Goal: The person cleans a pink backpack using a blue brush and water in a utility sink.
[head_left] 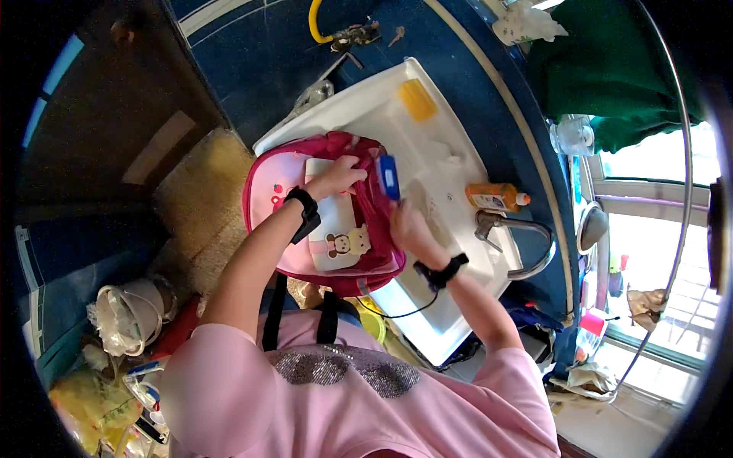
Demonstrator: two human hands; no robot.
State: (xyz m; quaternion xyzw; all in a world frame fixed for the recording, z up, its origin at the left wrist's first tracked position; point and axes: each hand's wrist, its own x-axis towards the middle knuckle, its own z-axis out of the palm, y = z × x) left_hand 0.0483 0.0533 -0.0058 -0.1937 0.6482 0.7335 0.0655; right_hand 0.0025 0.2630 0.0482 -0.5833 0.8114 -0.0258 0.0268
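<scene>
A pink and dark-red backpack (263, 187) lies across the near left side of the white sink (450, 130). Its pale front panel carries two small cartoon animals. My left hand (336, 177) presses on the upper part of this panel, its fingers curled at the dark-red edge. Just right of it, my right hand (412, 229) is closed on the near end of a blue scrub brush (388, 177), which meets the dark-red side of the bag. The brush's underside is hidden, and the right fingers are slightly blurred.
An orange bottle (492, 197) lies on the sink's right rim beside the curved metal faucet (527, 237). In the far corner sits a yellow sponge (416, 99). A yellow hose (316, 21) hangs beyond the sink. A white bucket (134, 313) stands at lower left.
</scene>
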